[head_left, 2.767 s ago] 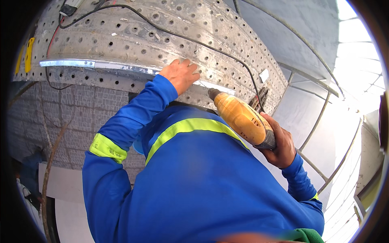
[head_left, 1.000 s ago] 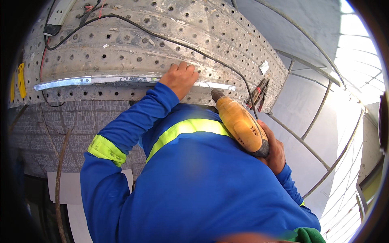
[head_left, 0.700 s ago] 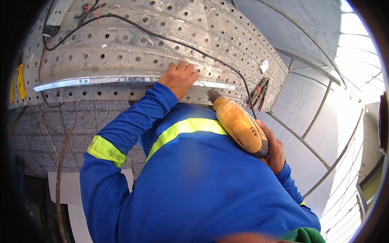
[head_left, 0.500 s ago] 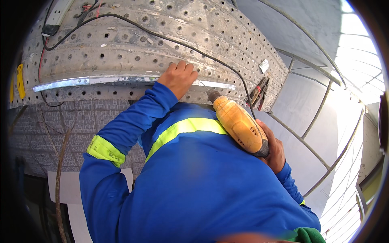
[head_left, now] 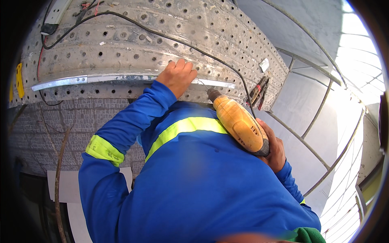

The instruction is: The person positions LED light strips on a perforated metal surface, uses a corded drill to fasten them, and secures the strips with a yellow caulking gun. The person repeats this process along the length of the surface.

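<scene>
My left hand point(head_left: 177, 77) is closed over a long, thin metal strip point(head_left: 60, 83) that lies along the near edge of a perforated metal platform point(head_left: 121, 44). Its fingers curl over the strip's far side. In my right hand point(head_left: 275, 150) is a worn yellow-orange power drill point(head_left: 239, 123), gripped at its rear. The drill's dark chuck point(head_left: 213, 94) points up and left toward the strip's right part, with a thin bit in it. Whether the bit's tip touches the strip I cannot tell. My palm and the drill's handle are hidden behind its body.
A black cable point(head_left: 178, 40) runs across the platform to the drill. Red-handled pliers point(head_left: 256, 91) lie near the right edge. At the upper left is a white power strip point(head_left: 56, 18); a yellow tool point(head_left: 19, 80) sits at the far left. Metal bars point(head_left: 302, 139) frame the right side.
Almost nothing differs. My left forearm and the platform's left part sit very slightly higher in the picture; both hands keep their holds.
</scene>
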A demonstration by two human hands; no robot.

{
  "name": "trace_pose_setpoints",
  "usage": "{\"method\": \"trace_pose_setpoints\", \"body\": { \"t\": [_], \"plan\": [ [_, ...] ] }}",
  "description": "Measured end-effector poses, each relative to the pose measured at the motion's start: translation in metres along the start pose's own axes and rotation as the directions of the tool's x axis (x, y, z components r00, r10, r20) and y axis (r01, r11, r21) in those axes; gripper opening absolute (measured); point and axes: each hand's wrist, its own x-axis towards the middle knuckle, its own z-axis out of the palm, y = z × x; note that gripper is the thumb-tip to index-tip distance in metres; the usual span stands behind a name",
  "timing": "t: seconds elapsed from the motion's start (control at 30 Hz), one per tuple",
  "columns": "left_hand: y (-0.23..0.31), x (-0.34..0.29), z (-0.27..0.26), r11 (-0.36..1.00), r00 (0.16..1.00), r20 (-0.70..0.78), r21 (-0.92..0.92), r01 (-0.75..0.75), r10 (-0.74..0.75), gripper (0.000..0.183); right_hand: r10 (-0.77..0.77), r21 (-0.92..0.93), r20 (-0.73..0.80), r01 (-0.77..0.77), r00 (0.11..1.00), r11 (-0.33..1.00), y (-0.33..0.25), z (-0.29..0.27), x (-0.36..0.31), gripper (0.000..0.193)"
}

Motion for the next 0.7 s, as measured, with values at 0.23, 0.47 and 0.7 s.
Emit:
{"method": "trace_pose_setpoints", "body": {
  "t": [0.23,0.47,0.7],
  "plan": [
    [0.0001,-0.0002,-0.002,1.0,1.0,-0.028,0.021,-0.005,0.006,0.004,-0.015,-0.003,0.008,0.015,1.0,1.0,0.0056,0.0011,0.0001,0.078],
    [-0.0008,-0.0011,-0.0033,0.999,1.0,0.026,-0.046,-0.004,0.005,0.011,-0.032,-0.027,0.016,0.032,0.999,0.999,0.006,-0.0007,0.0022,0.077],
    [-0.0016,-0.0016,-0.0031,0.999,0.999,0.028,-0.041,-0.028,0.029,0.011,-0.027,-0.031,0.012,0.027,1.0,0.999,0.0051,-0.0009,0.004,0.078]
  ]
}}
